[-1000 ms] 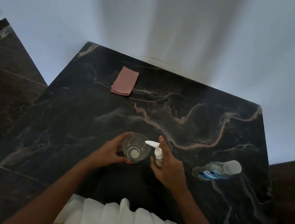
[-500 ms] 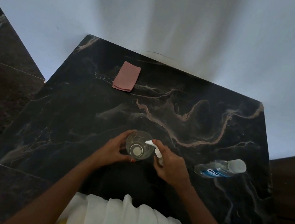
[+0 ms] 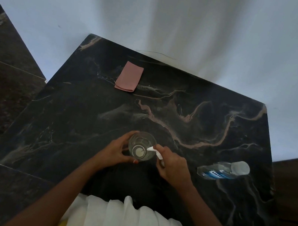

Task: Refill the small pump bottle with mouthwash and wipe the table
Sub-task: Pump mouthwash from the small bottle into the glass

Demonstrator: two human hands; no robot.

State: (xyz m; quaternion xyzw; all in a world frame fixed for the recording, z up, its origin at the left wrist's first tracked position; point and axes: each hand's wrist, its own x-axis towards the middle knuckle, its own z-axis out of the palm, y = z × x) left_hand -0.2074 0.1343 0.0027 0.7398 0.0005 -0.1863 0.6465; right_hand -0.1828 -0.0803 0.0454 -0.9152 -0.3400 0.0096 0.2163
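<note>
On the dark marble table [image 3: 83, 121], the left hand [image 3: 115, 150] cups a clear glass [image 3: 141, 145] while the right hand [image 3: 172, 165] grips what seems a small pump bottle [image 3: 158, 154], its white nozzle over the rim; a mouthwash bottle [image 3: 222, 168] lies at right, a pink cloth [image 3: 129, 76] farther back.

Before us, a black marble counter [image 3: 75, 119] veined in pink carries a folded pink cloth [image 3: 129, 76] near its far edge, a clear drinking glass [image 3: 142, 146] and a mouthwash bottle [image 3: 222, 169] lying on its side.

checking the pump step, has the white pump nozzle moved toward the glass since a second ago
Yes. The white pump nozzle in the right hand has shifted left; its tip now overlaps the rim of the glass, which the left hand holds.
</note>
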